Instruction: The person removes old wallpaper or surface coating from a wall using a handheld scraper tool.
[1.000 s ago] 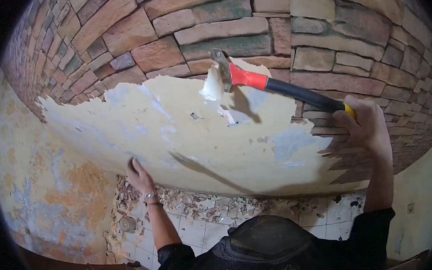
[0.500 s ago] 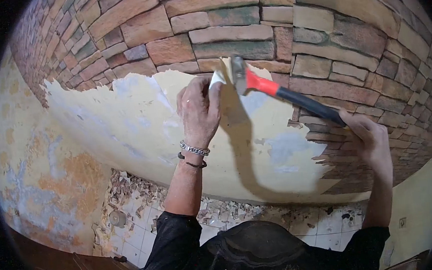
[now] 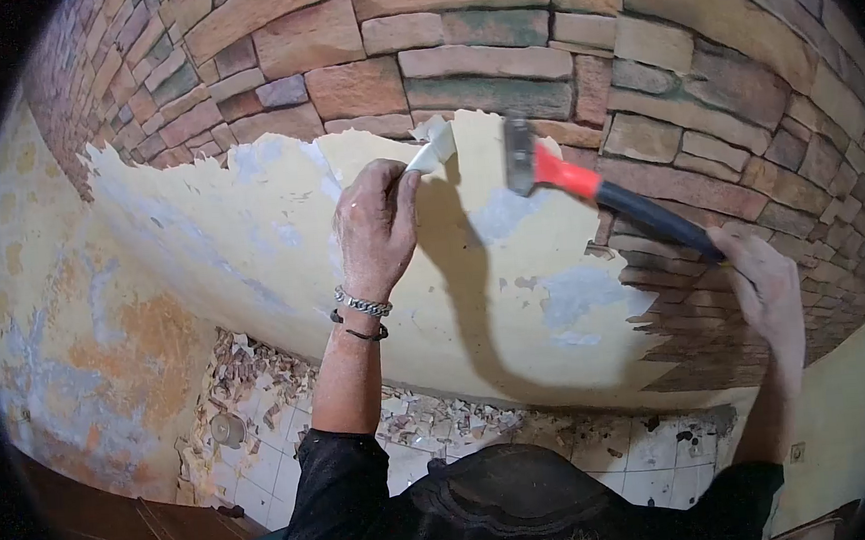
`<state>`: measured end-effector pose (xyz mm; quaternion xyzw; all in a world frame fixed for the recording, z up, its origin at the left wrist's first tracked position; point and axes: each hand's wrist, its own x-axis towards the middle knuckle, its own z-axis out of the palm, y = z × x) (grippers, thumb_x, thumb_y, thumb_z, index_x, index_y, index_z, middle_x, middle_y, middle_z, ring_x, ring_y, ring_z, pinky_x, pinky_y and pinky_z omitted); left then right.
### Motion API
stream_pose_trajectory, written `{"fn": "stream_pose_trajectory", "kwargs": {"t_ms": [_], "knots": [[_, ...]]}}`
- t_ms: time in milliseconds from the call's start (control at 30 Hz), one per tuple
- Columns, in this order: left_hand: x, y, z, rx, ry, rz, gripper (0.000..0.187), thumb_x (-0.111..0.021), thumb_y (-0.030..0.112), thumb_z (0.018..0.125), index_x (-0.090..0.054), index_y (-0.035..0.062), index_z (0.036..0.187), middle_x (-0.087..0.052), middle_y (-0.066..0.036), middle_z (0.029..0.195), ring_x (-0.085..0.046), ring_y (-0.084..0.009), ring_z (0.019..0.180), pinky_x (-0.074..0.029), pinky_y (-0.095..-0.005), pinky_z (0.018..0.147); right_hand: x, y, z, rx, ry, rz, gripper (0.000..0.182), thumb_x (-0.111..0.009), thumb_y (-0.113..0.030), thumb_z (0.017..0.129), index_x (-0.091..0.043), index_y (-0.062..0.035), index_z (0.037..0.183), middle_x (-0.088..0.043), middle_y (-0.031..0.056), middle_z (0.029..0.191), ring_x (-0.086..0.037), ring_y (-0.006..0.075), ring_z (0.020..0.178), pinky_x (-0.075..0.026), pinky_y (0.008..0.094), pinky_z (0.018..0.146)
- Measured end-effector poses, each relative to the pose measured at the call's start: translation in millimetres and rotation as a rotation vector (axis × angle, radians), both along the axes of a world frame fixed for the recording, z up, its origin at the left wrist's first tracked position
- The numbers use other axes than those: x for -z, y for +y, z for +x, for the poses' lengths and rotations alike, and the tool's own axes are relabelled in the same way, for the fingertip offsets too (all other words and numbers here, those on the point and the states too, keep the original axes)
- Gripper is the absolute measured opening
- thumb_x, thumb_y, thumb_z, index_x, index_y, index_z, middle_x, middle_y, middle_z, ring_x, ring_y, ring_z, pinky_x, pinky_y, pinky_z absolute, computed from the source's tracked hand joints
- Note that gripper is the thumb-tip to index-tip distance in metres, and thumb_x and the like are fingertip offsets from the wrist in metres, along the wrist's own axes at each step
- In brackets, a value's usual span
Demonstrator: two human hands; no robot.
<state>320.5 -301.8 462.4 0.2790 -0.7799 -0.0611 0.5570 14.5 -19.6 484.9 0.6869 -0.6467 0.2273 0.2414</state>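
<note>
My left hand [image 3: 377, 219] is raised against the wall, thumb and fingers pinched on a whitish, curled strip of wallpaper [image 3: 432, 153]. The strip's upper end meets the torn wallpaper edge. To its right, a hammer [image 3: 520, 156] with a grey metal head, red neck and black grip is held up near the wall, its head slightly blurred. My right hand [image 3: 759, 277] is wrapped around the end of that grip. Stone-patterned wallpaper [image 3: 488, 60] covers the upper wall, ending in a ragged edge above bare, cream-coloured wall [image 3: 407, 342] with grey-blue patches.
Torn wallpaper scraps [image 3: 443, 420] litter the tiled floor [image 3: 266, 472] along the wall's foot. A round, pale object [image 3: 227, 431] lies among them at left. The left wall [image 3: 109, 383] is stained orange and grey. Brown and teal surfaces appear at lower left.
My left hand has shifted left and slightly down, and more of the wallpaper strip shows above it. The hammer and my right hand have moved right, away from the strip.
</note>
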Motion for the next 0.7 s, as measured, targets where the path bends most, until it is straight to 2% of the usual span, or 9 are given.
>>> {"fn": "stream_pose_trajectory", "kwargs": {"t_ms": [100, 133, 167, 333, 433, 500, 600, 633, 700], "knots": [[-4, -3, 3, 0.001, -0.006, -0.071, 0.013, -0.061, 0.013, 0.089, -0.058, 0.0005, 0.086, -0.060, -0.016, 0.073, -0.059, -0.0305, 0.065, -0.045, -0.0386, 0.061, -5, -14, 10, 0.038, -0.047, 0.094, 0.045, -0.052, -0.004, 0.085, -0.060, -0.0163, 0.128, -0.049, 0.0092, 0.069, -0.058, 0.0272, 0.063, -0.048, 0.0390, 0.057], [-1, 0, 2, -0.008, -0.010, -0.116, 0.013, -0.062, 0.012, 0.088, -0.058, 0.0000, 0.085, -0.060, -0.016, 0.073, -0.059, -0.0303, 0.064, -0.046, -0.0380, 0.061, 8, -50, 40, -0.322, -0.454, -0.073, 0.040, -0.051, -0.012, 0.092, -0.058, -0.0203, 0.130, -0.053, 0.0056, 0.074, -0.058, 0.0225, 0.063, -0.048, 0.0362, 0.055], [-3, 2, 5, -0.004, 0.063, -0.006, 0.009, -0.061, 0.009, 0.089, -0.060, -0.0008, 0.090, -0.063, -0.015, 0.077, -0.061, -0.0256, 0.067, -0.048, -0.0350, 0.062, 8, -64, 54, -0.317, -0.464, -0.073, 0.040, -0.051, -0.012, 0.092, -0.058, -0.0203, 0.130, -0.053, 0.0056, 0.074, -0.058, 0.0225, 0.063, -0.048, 0.0362, 0.055], [-14, -3, 75, -0.095, 0.232, 0.135, 0.017, -0.054, 0.014, 0.098, -0.063, 0.0001, 0.100, -0.061, -0.002, 0.083, -0.054, -0.0055, 0.072, -0.047, -0.0230, 0.059, -16, -104, 89, -0.008, 0.172, 0.096, 0.042, -0.055, -0.019, 0.091, -0.056, -0.0288, 0.132, -0.055, 0.0050, 0.076, -0.060, 0.0198, 0.061, -0.052, 0.0325, 0.058], [14, -40, 166, -0.396, 0.266, 0.173, 0.027, -0.052, 0.023, 0.098, -0.063, -0.0002, 0.106, -0.061, -0.004, 0.074, -0.062, -0.0110, 0.065, -0.048, -0.0301, 0.055, 8, -90, 59, -0.030, 0.103, 0.085, 0.043, -0.057, -0.017, 0.089, -0.057, -0.0264, 0.131, -0.056, 0.0072, 0.074, -0.062, 0.0219, 0.063, -0.051, 0.0334, 0.061], [65, -66, 237, -0.600, 0.130, 0.353, 0.036, -0.046, 0.031, 0.099, -0.063, 0.0004, 0.108, -0.065, -0.012, 0.079, -0.063, -0.0204, 0.070, -0.048, -0.0360, 0.061, 11, -64, 65, -0.042, -0.358, 0.215, 0.040, -0.059, -0.015, 0.087, -0.060, -0.0185, 0.126, -0.060, 0.0088, 0.079, -0.063, 0.0254, 0.069, -0.051, 0.0364, 0.065], [171, -72, 309, -0.940, -0.285, 0.509, 0.039, -0.039, 0.031, 0.100, -0.063, 0.0015, 0.110, -0.065, -0.023, 0.092, -0.063, -0.0369, 0.079, -0.048, -0.0455, 0.070, 62, -62, 51, -0.105, -0.309, 0.055, 0.038, -0.062, -0.010, 0.084, -0.062, -0.0109, 0.121, -0.062, 0.0120, 0.087, -0.061, 0.0300, 0.074, -0.049, 0.0387, 0.068], [206, -68, 321, -0.795, -0.200, 0.446, 0.035, -0.042, 0.027, 0.098, -0.064, 0.0023, 0.107, -0.064, -0.024, 0.096, -0.061, -0.0407, 0.086, -0.047, -0.0490, 0.073, 75, -61, 48, -0.164, -0.304, 0.061, 0.037, -0.061, -0.007, 0.083, -0.063, -0.0085, 0.120, -0.062, 0.0144, 0.090, -0.061, 0.0311, 0.077, -0.049, 0.0390, 0.068], [223, -25, 305, -0.906, -0.304, 0.564, 0.021, -0.053, 0.016, 0.090, -0.065, 0.0037, 0.102, -0.065, -0.022, 0.092, -0.061, -0.0395, 0.085, -0.047, -0.0476, 0.074, 84, -61, 52, -0.238, -0.291, 0.068, 0.035, -0.061, -0.005, 0.082, -0.063, -0.0062, 0.118, -0.061, 0.0168, 0.093, -0.061, 0.0322, 0.079, -0.048, 0.0393, 0.068]]}}
